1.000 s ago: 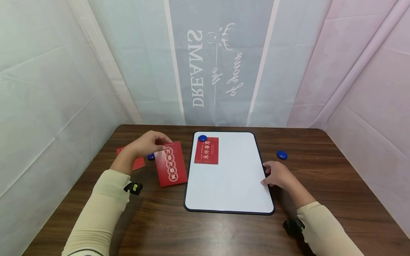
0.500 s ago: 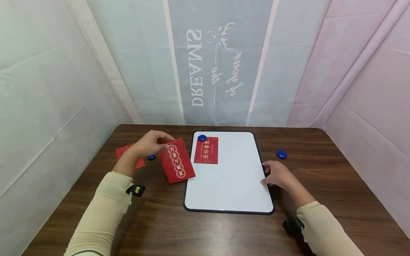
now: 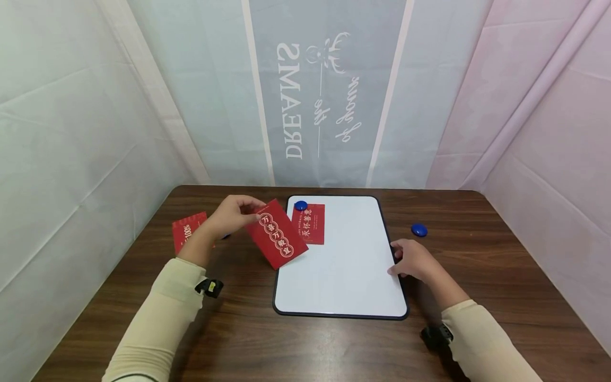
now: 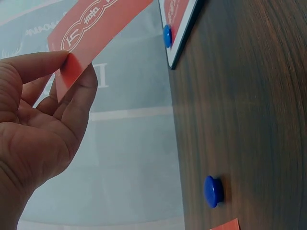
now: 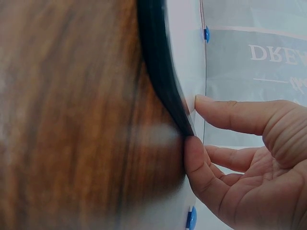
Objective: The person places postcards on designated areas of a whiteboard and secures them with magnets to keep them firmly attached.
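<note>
My left hand (image 3: 231, 216) pinches a red card (image 3: 278, 235) with white Chinese characters by its upper corner, thumb on the printed face. The card is tilted, its lower right part over the left edge of the whiteboard (image 3: 353, 281). Another red card (image 3: 315, 228) lies at the whiteboard's upper left, a blue round magnet (image 3: 300, 205) at its corner. My right hand (image 3: 414, 260) grips the whiteboard's right edge. In the right wrist view, that thumb (image 5: 230, 115) presses the white surface while the fingers (image 5: 204, 167) hold the dark rim.
Left of the whiteboard, a further red card (image 3: 185, 233) lies on the brown wooden table (image 3: 248, 339), partly behind my left forearm. Near it sits a blue magnet (image 4: 213, 191), mostly hidden in the head view. Another blue magnet (image 3: 419, 229) lies right of the whiteboard.
My left hand has moved right with its card, which has turned and now overlaps the whiteboard's left edge. More of the card on the table shows. My right hand has stayed in place.
</note>
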Tool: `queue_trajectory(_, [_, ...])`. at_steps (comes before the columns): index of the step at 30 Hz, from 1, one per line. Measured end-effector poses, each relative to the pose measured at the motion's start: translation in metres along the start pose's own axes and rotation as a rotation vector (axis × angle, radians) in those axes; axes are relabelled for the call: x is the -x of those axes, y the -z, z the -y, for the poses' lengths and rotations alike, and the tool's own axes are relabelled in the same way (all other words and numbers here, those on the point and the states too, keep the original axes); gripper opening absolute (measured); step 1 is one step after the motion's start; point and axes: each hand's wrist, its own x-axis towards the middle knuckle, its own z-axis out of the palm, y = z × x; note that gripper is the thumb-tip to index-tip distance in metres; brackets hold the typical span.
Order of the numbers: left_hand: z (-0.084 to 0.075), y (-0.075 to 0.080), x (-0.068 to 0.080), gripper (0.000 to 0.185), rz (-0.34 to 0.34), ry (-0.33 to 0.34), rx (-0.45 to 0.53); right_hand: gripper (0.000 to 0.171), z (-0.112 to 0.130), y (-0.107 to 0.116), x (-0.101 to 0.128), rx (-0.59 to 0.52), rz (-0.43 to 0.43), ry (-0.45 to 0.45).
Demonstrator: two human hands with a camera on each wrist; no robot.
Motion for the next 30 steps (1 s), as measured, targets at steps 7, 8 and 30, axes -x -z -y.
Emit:
queue_trajectory(7, [-0.003, -0.005, -0.001, 0.034, -0.006, 0.003, 0.06, 0.077, 0.002, 0.001, 0.001, -0.005, 0.003, -0.003])
queue_trajectory(8, [-0.004, -0.006, -0.002, 0.034, -0.004, 0.001, 0.065, 0.077, 0.002, 0.001, 0.001, -0.006, 0.003, -0.006])
queue_trajectory(30, [-0.029, -0.045, -0.028, 0.031, 0.05, -0.093, 0.119, 0.077, 0.002, 0.002, 0.0, -0.005, 0.008, -0.008])
